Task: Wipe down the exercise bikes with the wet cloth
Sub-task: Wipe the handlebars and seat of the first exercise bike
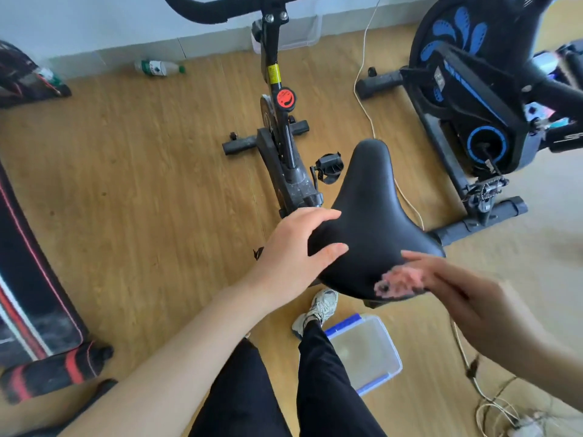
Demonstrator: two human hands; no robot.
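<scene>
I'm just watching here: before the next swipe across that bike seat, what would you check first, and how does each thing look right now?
1. Seat held steady: ok, the left hand grips the left edge of the black saddle.
2. Cloth on the seat: ok, the pink cloth lies against the saddle's rear under the right hand.
3. Cloth wet enough: cannot tell, it is blurred.
4. Rinse water near: ok, the blue-rimmed tub sits on the floor below the saddle.
5. Footing: ok, the shoe stands beside the tub, not in it.
6. Cable clear of the wiping: ok, it lies on the floor.
</scene>
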